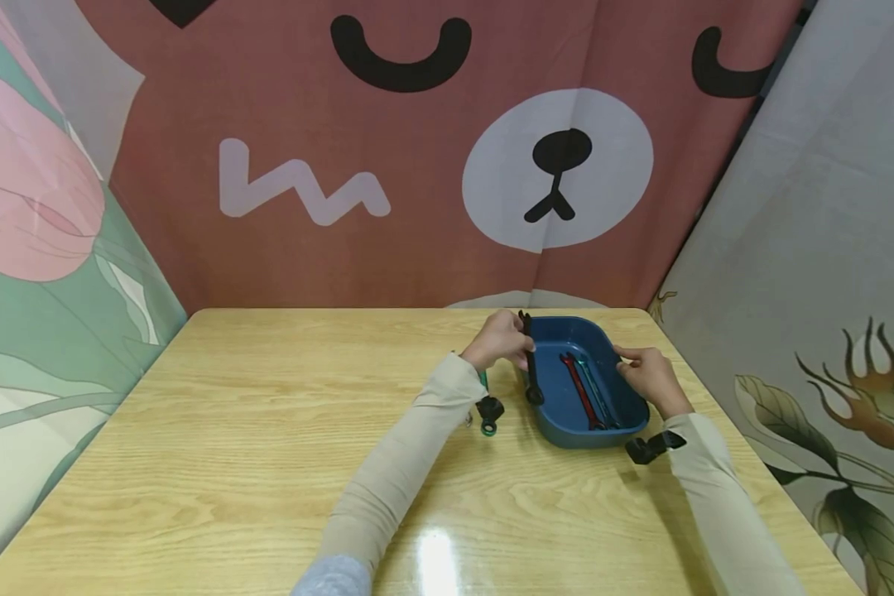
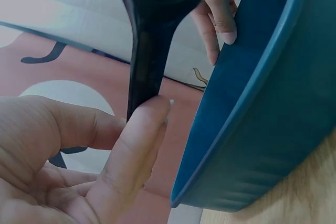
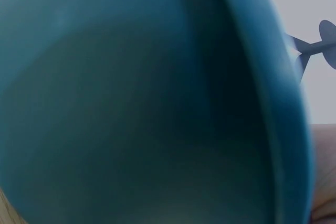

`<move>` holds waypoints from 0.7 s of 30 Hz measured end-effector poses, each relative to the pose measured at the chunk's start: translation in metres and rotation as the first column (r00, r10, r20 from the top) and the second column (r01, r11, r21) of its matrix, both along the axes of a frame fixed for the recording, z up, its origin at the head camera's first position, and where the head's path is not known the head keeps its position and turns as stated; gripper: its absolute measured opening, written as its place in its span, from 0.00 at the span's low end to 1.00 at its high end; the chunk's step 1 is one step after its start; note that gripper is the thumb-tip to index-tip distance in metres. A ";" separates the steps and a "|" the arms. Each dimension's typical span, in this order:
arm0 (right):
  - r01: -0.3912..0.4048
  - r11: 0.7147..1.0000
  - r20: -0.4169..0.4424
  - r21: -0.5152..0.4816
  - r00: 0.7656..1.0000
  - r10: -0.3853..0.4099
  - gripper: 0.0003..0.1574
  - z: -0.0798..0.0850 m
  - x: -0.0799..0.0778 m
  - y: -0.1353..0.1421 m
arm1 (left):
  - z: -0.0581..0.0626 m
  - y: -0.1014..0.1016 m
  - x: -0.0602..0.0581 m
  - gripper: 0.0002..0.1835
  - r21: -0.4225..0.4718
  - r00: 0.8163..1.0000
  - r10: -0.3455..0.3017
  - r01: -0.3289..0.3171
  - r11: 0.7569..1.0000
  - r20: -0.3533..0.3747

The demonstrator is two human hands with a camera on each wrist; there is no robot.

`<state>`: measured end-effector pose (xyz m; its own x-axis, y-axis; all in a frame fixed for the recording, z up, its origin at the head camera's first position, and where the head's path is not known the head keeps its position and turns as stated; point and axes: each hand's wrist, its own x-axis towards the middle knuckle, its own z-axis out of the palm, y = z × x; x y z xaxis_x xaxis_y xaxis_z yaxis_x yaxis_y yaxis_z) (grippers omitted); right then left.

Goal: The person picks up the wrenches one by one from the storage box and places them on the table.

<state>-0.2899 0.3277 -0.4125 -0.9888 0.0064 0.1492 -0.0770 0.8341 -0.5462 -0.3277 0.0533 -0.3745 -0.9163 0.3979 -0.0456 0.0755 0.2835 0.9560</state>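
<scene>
My left hand pinches a dark wrench between thumb and fingers. In the head view the wrench runs along the left rim of a blue plastic tub; the left wrist view shows its ring end up close. My right hand holds the tub's right rim, and its fingers show at that edge in the left wrist view. Inside the tub lie a red wrench and a teal wrench, side by side. The tub's wall fills most of the right wrist view.
Left of the tub, a green-ended tool shows on the wooden table, partly covered by the black left wrist camera. Another black wrist camera sits by the right cuff. A printed curtain hangs behind the table's far edge.
</scene>
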 end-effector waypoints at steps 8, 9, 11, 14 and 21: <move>-0.005 1.000 -0.005 0.001 1.000 0.005 0.26 0.001 0.002 -0.001 | -0.001 -0.006 0.001 0.32 0.027 1.000 0.017 -0.018 0.999 0.019; -0.004 1.000 -0.004 0.002 1.000 0.004 0.26 0.001 0.002 -0.001 | -0.001 -0.006 0.001 0.31 0.026 1.000 0.021 -0.021 0.999 0.019; -0.001 1.000 0.002 0.002 1.000 0.001 0.26 0.001 0.002 -0.002 | -0.002 -0.007 0.002 0.31 0.023 1.000 0.023 -0.024 0.999 0.016; 0.001 1.000 0.004 0.005 1.000 -0.001 0.26 0.000 0.002 -0.002 | -0.003 -0.009 0.002 0.31 0.016 1.000 0.026 -0.026 1.000 0.011; -0.001 1.000 0.004 0.006 1.000 0.001 0.26 0.002 0.002 -0.003 | -0.004 -0.016 0.002 0.30 0.021 1.000 0.020 -0.020 1.000 -0.001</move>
